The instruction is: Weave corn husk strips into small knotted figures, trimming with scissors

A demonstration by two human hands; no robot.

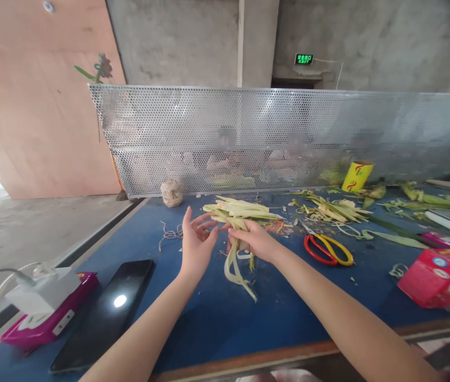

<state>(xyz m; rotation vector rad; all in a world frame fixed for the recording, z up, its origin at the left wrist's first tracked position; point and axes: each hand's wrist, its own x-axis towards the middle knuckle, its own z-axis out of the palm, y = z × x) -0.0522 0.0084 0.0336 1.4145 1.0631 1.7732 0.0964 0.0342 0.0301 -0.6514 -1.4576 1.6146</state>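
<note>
My right hand [257, 240] is closed around a bundle of pale yellow-green leaf strips [238, 265], whose loose ends curl down onto the blue table [209, 313]. My left hand [196, 241] is held up just left of it, palm turned inward, fingers spread and reaching toward the strips without gripping them. Right behind both hands lies a pile of cut leaf strips [241, 210].
Red-and-yellow scissors [327, 249] lie right of my hands. A black phone [107, 310], a pink box with a white charger [45, 313] sit at the left. A red carton [440, 276], more leaves [340, 209], a yellow cup [357, 176], a twine ball [171, 192] and a perforated metal screen [288, 138] stand behind.
</note>
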